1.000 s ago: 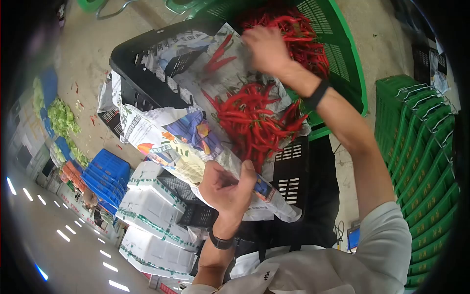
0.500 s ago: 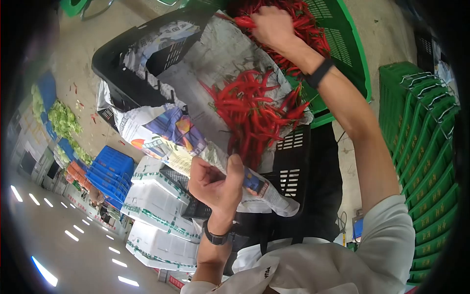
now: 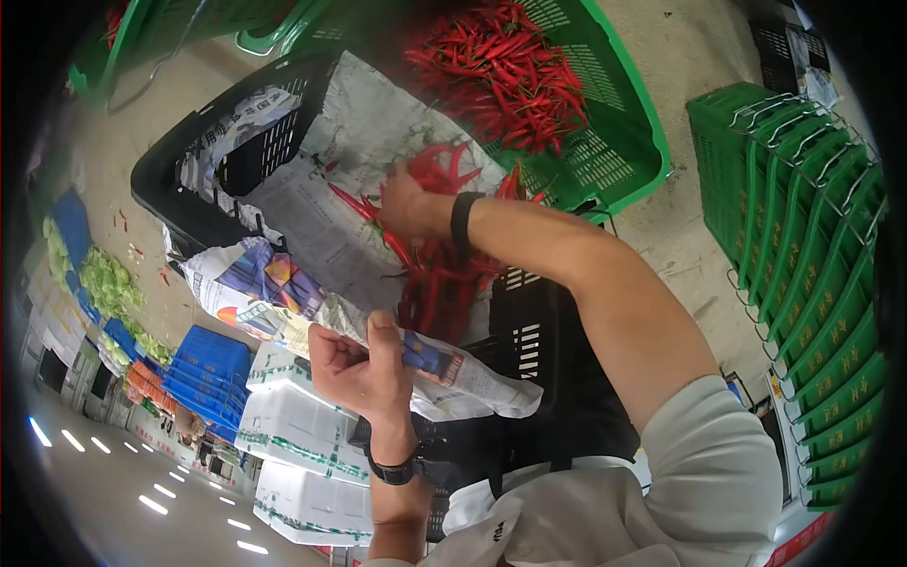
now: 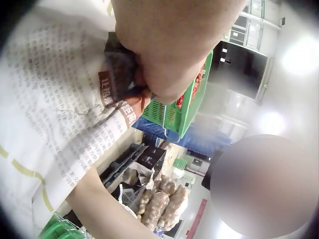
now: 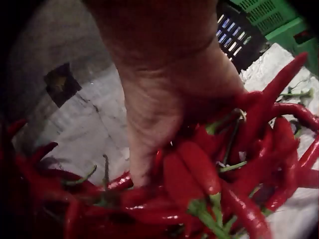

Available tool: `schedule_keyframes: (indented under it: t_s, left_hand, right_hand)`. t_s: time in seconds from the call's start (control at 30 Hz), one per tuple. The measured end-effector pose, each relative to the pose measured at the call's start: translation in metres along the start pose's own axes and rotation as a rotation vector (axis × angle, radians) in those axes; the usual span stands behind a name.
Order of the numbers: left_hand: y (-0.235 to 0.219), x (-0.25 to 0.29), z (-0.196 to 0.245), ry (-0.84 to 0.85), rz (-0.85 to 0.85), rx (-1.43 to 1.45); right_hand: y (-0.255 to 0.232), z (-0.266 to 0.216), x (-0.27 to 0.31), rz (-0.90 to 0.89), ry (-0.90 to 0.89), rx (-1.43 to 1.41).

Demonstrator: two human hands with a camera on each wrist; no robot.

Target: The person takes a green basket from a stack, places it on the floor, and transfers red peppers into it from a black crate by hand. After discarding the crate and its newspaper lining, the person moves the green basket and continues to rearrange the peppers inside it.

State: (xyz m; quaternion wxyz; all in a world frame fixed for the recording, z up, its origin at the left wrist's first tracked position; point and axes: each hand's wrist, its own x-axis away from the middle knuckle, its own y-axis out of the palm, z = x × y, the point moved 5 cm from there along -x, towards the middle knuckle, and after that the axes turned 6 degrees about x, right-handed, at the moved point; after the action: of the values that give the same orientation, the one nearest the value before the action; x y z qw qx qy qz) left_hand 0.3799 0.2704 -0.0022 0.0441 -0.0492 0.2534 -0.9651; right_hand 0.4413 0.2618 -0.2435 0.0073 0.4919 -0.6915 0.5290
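Note:
My left hand (image 3: pixel 364 369) grips the folded edge of a printed newspaper sheet (image 3: pixel 250 283) at the near side of a black slatted crate (image 3: pixel 161 184). Close up in the left wrist view, small print covers the newspaper (image 4: pixel 55 94) below that hand (image 4: pixel 169 55). Inside the crate, my right hand (image 3: pixel 411 203) reaches down into a heap of red chili peppers (image 3: pixel 439 283) lying on the newspaper lining. In the right wrist view, chili peppers (image 5: pixel 199 169) bunch against the palm and thumb of the right hand (image 5: pixel 164 94); its other fingertips are hidden among them.
A green crate (image 3: pixel 642 170) full of red chili peppers (image 3: pixel 510 80) adjoins the black crate. Stacked green crates (image 3: pixel 784 312) stand at the right. White foam boxes (image 3: pixel 302 425) and blue crates (image 3: pixel 208 369) stand at the left, with leafy greens (image 3: pixel 109 283) beyond.
My right hand has moved from the green crate back into the heap in the black crate. The left hand keeps its hold on the newspaper. The head view has shifted.

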Motion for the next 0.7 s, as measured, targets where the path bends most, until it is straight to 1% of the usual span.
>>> schedule_keyframes:
  t_s: [0.03,0.1,0.13,0.17,0.23,0.27,0.33,0.37,0.43,0.5,0.53,0.57,0.6,0.63,0.67,0.7]
  left_hand:
    - [0.0,0.001,0.001,0.002,0.001,0.002]
    - [0.001,0.001,-0.001,-0.053,0.004,0.012]
    - [0.001,0.001,-0.001,-0.051,0.001,0.014]
    - [0.001,0.001,-0.002,-0.054,-0.008,0.007]
    - [0.003,0.0,-0.003,-0.057,-0.013,0.002]
    - [0.003,0.0,-0.003,-0.062,-0.014,0.005]
    - [0.001,-0.001,-0.002,-0.068,-0.019,0.005]
    - [0.0,-0.001,-0.002,-0.068,-0.018,0.013]
    - [0.0,-0.001,-0.004,-0.07,-0.017,0.021]
    - [0.001,-0.001,-0.004,-0.058,-0.038,0.042]
    - [0.001,-0.001,-0.003,-0.057,-0.036,0.039]
    - [0.003,-0.001,-0.003,-0.062,-0.037,0.037]
    - [0.004,-0.002,-0.003,-0.067,-0.036,0.036]
    - [0.004,-0.002,-0.003,-0.068,-0.029,0.03]
    - [0.005,-0.003,-0.002,-0.055,-0.033,0.026]
    - [0.005,-0.003,-0.001,-0.047,-0.041,0.018]
  right_hand:
    - [0.002,0.002,0.003,0.001,0.002,0.003]
    - [0.011,0.01,0.014,-0.03,0.004,0.042]
    - [0.018,0.008,0.016,0.061,0.058,0.078]
    - [0.025,0.007,0.02,0.059,0.063,0.077]
    - [0.031,0.011,0.027,0.216,0.12,0.063]
    - [0.03,0.015,0.033,0.217,0.119,0.061]
    - [0.036,0.028,0.044,0.012,0.124,-0.043]
    - [0.04,0.036,0.05,0.013,0.127,-0.043]
    - [0.05,0.053,0.064,0.095,0.191,-0.027]
    - [0.062,0.073,0.083,0.256,0.214,-0.058]
    - [0.058,0.084,0.104,0.279,0.277,-0.099]
    - [0.067,0.098,0.116,0.303,0.333,-0.141]
    - [0.068,0.111,0.134,0.319,0.343,-0.198]
    - [0.077,0.124,0.144,0.319,0.391,-0.297]
    - [0.094,0.138,0.151,0.397,0.413,-0.402]
    - [0.101,0.148,0.162,0.386,0.466,-0.447]
